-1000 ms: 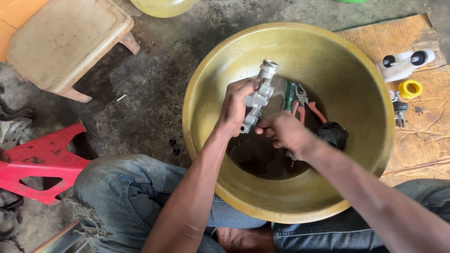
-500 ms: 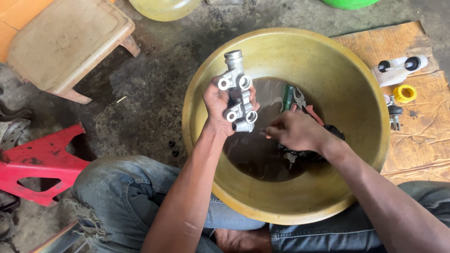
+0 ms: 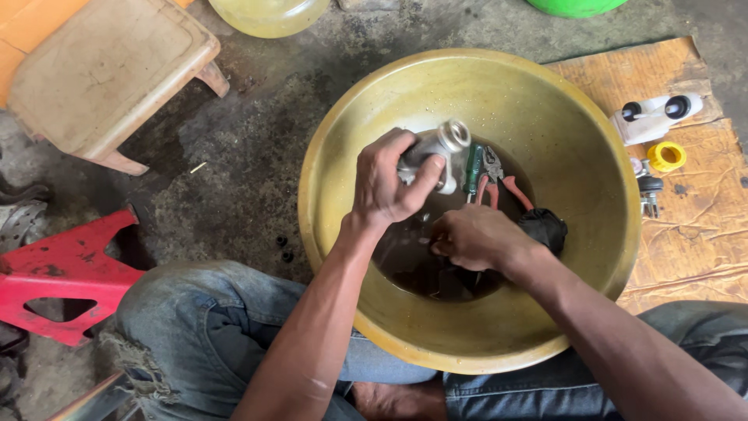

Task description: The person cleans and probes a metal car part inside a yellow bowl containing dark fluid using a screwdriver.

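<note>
At the far left of the frame a red metal stand (image 3: 58, 273) sits on the stained concrete floor (image 3: 241, 148), with a beige plastic stool (image 3: 101, 74) above it in the upper left corner. Along the top edge, left of centre, lies a pale yellow bowl (image 3: 269, 12). Below, in the lower left, a knee in worn blue jeans (image 3: 195, 327) comes into view.

Centre frame is taken up by a large yellow basin (image 3: 545, 125) holding dark liquid at its bottom. Over the basin's left half the left hand (image 3: 386, 183) is closed around a silver metal cylinder part (image 3: 440, 148) — fingers wrapped over it, thumb across its side, the round open end pointing to the upper right. Just to the right of that part a green-handled tool and red-handled pliers (image 3: 491, 175) lie against the basin's inner wall. Lower and to the right, the right hand (image 3: 475, 238) is curled down into the dark liquid — whether it holds anything cannot be told. A black lump (image 3: 545, 226) sits just beside its wrist.

Right of the basin, a sheet of brown cardboard (image 3: 701, 226) carries a white plastic reservoir (image 3: 654, 117) with two black caps, a yellow ring (image 3: 668, 156) and a small metal fitting (image 3: 647, 191).
</note>
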